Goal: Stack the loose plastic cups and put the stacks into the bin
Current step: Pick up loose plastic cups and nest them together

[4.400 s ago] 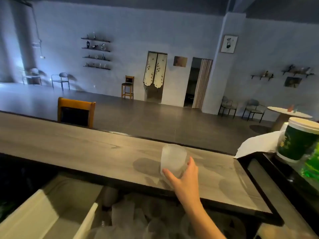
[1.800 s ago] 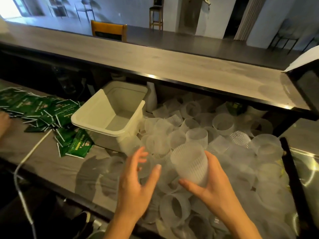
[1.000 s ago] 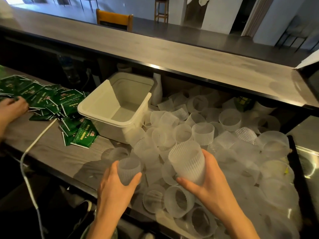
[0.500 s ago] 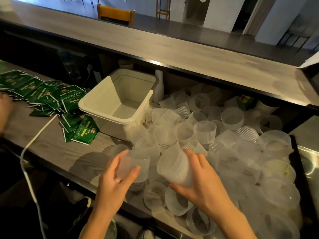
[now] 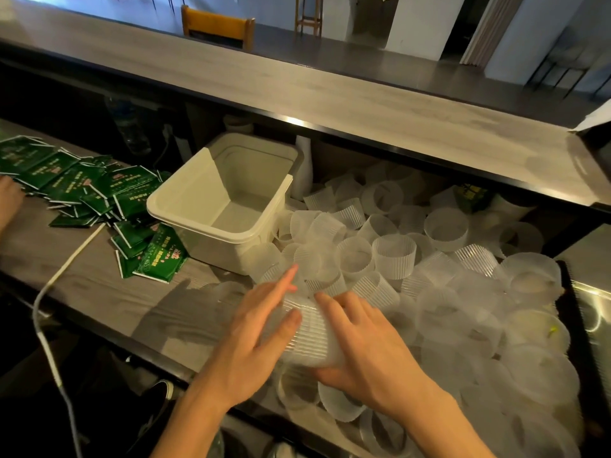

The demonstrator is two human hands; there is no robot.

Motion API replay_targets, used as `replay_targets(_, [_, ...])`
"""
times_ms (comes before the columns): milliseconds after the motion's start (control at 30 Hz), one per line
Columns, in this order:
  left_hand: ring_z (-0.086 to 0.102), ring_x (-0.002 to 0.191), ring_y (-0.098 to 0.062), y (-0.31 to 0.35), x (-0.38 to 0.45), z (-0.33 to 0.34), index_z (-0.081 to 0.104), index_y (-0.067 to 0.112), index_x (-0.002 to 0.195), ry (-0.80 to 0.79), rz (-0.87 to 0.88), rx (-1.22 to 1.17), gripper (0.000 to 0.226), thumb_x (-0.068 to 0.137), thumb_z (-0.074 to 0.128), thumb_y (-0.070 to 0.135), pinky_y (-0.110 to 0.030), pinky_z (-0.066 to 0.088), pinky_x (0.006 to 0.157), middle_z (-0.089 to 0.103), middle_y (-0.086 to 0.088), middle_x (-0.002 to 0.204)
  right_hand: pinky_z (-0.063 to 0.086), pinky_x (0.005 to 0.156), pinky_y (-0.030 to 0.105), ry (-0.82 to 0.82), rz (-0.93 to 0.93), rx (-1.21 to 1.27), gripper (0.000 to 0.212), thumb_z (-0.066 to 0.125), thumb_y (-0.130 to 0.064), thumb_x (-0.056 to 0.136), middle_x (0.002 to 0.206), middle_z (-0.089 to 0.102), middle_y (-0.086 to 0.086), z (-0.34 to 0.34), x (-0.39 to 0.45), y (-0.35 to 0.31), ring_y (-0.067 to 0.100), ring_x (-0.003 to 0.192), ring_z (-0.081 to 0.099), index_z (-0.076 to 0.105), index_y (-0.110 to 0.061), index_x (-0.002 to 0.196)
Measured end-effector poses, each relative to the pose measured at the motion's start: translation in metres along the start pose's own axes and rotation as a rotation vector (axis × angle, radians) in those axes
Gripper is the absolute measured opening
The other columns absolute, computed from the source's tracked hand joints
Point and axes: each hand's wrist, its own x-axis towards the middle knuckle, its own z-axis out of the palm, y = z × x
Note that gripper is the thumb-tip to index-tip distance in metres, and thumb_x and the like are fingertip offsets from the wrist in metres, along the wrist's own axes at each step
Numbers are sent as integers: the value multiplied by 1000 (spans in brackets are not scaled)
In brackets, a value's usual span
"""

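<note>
A heap of loose translucent ribbed plastic cups (image 5: pixel 393 256) covers the lower counter at centre and right. Low in the middle, my right hand (image 5: pixel 367 352) grips a ribbed cup stack (image 5: pixel 307 335) lying on its side, fingers over its top and thumb beneath. My left hand (image 5: pixel 251 345) presses against the stack's left end with straight fingers. The cream plastic bin (image 5: pixel 198 224) stands just left of the heap, and I see no cups in it.
Green sachets (image 5: pixel 79 183) lie scattered left of the bin, and another person's hand (image 5: pixel 8 200) shows at the left edge. A white cable (image 5: pixel 59 276) runs over the counter's front edge. A raised wooden bar top (image 5: pixel 330 94) overhangs the back.
The view dropped from the bar top to the heap. My left hand picked up a second cup and brought it to the right hand's cup. Now its fingers are straight against the stack.
</note>
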Motion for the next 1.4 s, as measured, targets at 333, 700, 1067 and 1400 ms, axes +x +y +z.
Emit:
replay_targets(333, [59, 101, -8, -27, 14, 1, 50, 28, 130, 532, -337, 61, 71, 82, 38, 79, -20, 43, 74, 57, 20, 104, 47, 84, 32, 140, 294, 167, 88, 57, -77, 68, 114, 42, -10, -5, -28, 31, 18, 101, 53, 35, -28, 139])
replay_targets(700, [51, 123, -33, -22, 65, 22, 33, 15, 143, 267, -508, 504, 101, 72, 53, 84, -40, 42, 95, 53, -12, 136, 36, 81, 22, 122, 409, 275, 90, 56, -77, 60, 114, 35, -18, -5, -29, 32, 8, 105, 46, 22, -41, 135])
replay_targets(1067, [53, 111, -13, -35, 41, 2, 52, 28, 130, 353, -366, 139, 64, 80, 63, 67, -27, 44, 82, 52, 6, 123, 39, 90, 24, 100, 432, 254, 95, 72, -65, 67, 120, 40, -13, -8, -30, 36, 10, 110, 45, 27, -32, 144])
replay_targets(1400, [55, 123, 0, 2, 20, 12, 47, 34, 142, 148, -142, -484, 75, 74, 66, 62, -21, 46, 96, 59, 15, 135, 45, 87, 35, 92, 240, 78, 86, 57, -69, 67, 118, 48, -9, -15, -12, 18, 18, 105, 50, 33, -28, 139])
